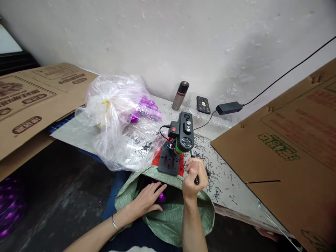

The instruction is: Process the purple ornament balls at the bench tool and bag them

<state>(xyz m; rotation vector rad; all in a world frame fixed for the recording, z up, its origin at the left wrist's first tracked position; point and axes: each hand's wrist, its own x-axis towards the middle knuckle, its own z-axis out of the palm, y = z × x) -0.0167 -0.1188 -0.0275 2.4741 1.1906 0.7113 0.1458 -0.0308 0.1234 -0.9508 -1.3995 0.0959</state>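
My right hand (pixel 195 176) is wrapped round a black handle (pixel 196 180) with a thin metal rod rising from it toward a black device. That device (pixel 187 131) has round grilles, knobs and a red switch, and is mounted on a slotted black plate (pixel 168 162) at the table's front edge. Below it, a green woven sack (pixel 168 218) lies open across my lap. My left hand (pixel 148 198) is over the sack's mouth with fingers stretched out, beside a shiny purple ball (pixel 161 198). Whether the fingers touch the ball is unclear.
A clear plastic bag (pixel 115 115) with purple balls (pixel 148 105) lies on the table (pixel 231 182), among scattered black bits. Behind stand a bottle (pixel 180 95), a phone (pixel 203 104) and a power adapter (pixel 229 107). Cardboard boxes (pixel 296 147) flank both sides.
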